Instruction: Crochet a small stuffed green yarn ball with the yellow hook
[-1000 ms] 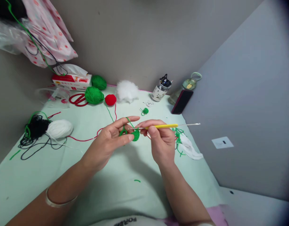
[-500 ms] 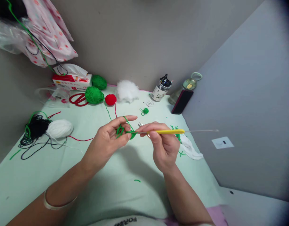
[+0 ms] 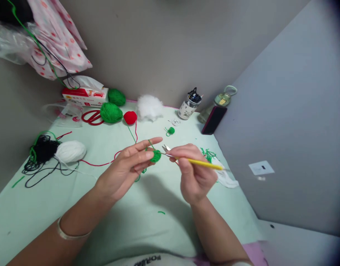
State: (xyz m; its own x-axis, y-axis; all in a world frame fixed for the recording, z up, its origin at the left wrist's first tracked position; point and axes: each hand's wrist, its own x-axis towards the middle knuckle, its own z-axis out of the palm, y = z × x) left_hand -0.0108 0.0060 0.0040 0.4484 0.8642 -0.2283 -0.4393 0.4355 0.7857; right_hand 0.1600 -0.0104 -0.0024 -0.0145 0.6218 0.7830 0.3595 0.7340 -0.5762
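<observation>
My left hand (image 3: 128, 160) pinches a small round piece of green crochet (image 3: 156, 156) between thumb and fingers, its index finger stretched out with green yarn looped over it. In my right hand (image 3: 196, 171) is a yellow-handled crochet hook (image 3: 205, 163), its metal tip pointing left at the edge of the crochet piece. Whether the tip passes through a stitch I cannot tell. A loose green tail hangs below my left fingers. Partly hidden behind my right fingers lies a small pair of scissors (image 3: 165, 148). The working yarn runs back toward a green yarn ball (image 3: 111, 112).
At the back are a tissue box (image 3: 88, 96), red-handled scissors (image 3: 91, 117), a red yarn ball (image 3: 130, 118), white stuffing (image 3: 150, 107), a pen jar (image 3: 186, 109), a phone (image 3: 214, 120) and a bottle (image 3: 205, 115). White yarn (image 3: 70, 151) and black yarn (image 3: 44, 149) lie left.
The green crochet piece has turned to show its round face in my left fingers. The hook's handle end has swung downward, and its tip remains near the piece.
</observation>
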